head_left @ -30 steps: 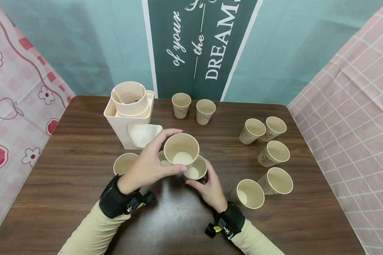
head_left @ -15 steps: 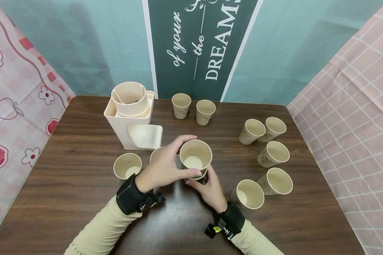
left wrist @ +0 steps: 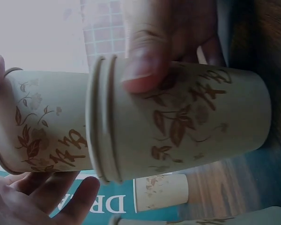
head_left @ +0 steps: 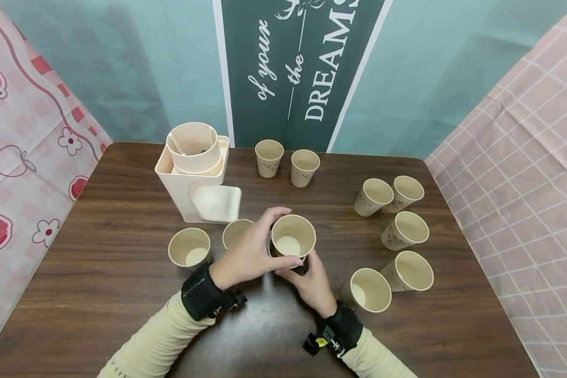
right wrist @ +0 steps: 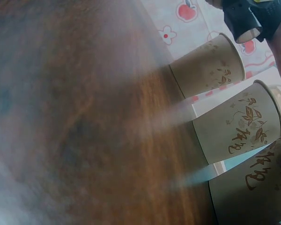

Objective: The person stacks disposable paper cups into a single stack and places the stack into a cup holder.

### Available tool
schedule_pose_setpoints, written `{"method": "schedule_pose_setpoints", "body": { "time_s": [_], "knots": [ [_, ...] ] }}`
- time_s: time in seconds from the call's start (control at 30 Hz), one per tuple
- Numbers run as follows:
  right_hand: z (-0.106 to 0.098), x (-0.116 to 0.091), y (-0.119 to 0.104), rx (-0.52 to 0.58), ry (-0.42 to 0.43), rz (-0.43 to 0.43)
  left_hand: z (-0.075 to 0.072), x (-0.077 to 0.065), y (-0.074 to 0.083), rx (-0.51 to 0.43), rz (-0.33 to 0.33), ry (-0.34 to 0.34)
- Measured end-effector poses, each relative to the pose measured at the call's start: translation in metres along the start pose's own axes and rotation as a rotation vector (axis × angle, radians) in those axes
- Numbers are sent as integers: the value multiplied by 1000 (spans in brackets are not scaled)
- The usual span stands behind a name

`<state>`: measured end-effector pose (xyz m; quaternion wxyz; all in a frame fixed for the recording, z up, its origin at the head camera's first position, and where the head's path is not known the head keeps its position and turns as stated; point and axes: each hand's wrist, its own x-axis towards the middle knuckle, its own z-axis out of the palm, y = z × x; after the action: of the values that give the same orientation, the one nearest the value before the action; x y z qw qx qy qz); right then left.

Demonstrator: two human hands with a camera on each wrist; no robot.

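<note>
My left hand (head_left: 248,254) holds a beige paper cup (head_left: 293,236) by its sides, thumb and fingers spread around the rim. In the left wrist view this upper cup (left wrist: 42,122) sits partly inside nested paper cups (left wrist: 210,126), whose two rims show close together. My right hand (head_left: 314,286) grips those nested cups from the side, its thumb against the printed wall. From the head view they are mostly hidden under the upper cup. Left of my hands stand two more cups, one partly covered cup (head_left: 236,232) and one further out (head_left: 188,247).
At the back left stands a cream box (head_left: 184,191) with a round cylinder in its top. Two cups (head_left: 304,168) stand near the back edge. Several more cups (head_left: 406,231) are spread over the right side of the wooden table (head_left: 99,252).
My left hand has moved right and slightly toward me, bringing its cup from beside the nested cups down into them. The right hand has stayed in place.
</note>
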<state>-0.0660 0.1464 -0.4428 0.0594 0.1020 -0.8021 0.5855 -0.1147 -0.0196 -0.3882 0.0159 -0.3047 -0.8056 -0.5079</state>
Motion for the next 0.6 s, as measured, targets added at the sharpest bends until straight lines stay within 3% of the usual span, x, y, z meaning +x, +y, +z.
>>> {"method": "schedule_pose_setpoints", "body": {
  "time_s": [0.27,0.6],
  "knots": [
    [1,0,-2,-2,22,46,4,-2,-3,25,4,-6],
    [2,0,-1,-13,18,22,8,-5,-8,51,-31,-4]
  ]
}}
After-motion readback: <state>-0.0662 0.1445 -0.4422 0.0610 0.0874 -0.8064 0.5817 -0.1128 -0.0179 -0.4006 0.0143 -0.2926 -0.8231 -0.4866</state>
